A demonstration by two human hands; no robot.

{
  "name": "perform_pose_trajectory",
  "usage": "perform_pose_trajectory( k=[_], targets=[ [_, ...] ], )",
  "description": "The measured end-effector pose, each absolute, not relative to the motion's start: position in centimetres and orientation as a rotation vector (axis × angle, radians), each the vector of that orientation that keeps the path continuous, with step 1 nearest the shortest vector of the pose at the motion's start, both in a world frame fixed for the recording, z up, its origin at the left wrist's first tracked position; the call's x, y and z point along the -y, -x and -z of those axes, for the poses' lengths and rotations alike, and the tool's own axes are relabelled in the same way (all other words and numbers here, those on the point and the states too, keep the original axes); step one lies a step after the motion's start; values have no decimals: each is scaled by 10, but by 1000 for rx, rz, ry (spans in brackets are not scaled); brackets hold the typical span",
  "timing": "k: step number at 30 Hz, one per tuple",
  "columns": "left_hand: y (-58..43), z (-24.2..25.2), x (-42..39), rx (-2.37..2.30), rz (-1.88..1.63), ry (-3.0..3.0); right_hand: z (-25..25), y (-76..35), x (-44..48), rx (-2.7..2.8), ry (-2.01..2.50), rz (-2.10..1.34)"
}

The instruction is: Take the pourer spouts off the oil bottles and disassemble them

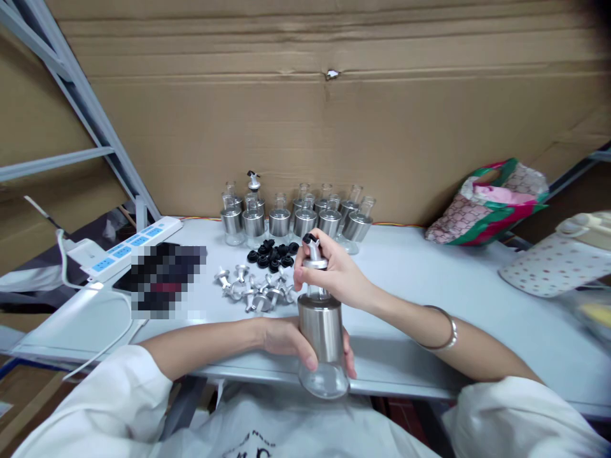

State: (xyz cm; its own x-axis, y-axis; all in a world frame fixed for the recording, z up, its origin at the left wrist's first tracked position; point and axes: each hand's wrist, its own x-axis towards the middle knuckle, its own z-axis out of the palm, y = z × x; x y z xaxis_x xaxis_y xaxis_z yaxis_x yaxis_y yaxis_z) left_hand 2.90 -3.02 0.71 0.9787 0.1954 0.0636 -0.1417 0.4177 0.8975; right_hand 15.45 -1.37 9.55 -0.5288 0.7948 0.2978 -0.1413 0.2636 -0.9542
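Note:
My left hand (291,340) is wrapped around the lower body of a glass bottle (321,327) with a brushed steel sleeve, held at the table's front edge. At the bottle's neck, my right hand (334,264) grips a silver pour spout (315,254) with a black tip. Just left of it lie several loose silver spouts (258,292) in a heap. Behind them is a pile of black ring-shaped stoppers (272,254). Several similar bottles (279,222) stand upright in rows at the back; one of them carries a spout (253,181).
A white power strip (131,248) and a dark, blurred-out object (167,280) lie on the left of the table (396,273). At the right are a patterned bag (487,207) and a dotted white kettle-like container (558,261). Cardboard (334,127) walls off the back.

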Motion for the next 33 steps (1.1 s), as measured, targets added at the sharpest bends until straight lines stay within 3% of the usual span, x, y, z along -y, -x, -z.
perform_pose_trajectory(
  k=[11, 20, 33],
  targets=[
    [-31, -7, 28, 248, 155, -1013, -88, -149, 18, 1494, 97, -1819],
    [-28, -2, 27, 91, -2, -1072, -80, -148, 31, 1527, 385, -1231],
    [-35, 16, 25, 109, 38, -999, -84, -151, 44, 1591, 330, -808]
  ],
)
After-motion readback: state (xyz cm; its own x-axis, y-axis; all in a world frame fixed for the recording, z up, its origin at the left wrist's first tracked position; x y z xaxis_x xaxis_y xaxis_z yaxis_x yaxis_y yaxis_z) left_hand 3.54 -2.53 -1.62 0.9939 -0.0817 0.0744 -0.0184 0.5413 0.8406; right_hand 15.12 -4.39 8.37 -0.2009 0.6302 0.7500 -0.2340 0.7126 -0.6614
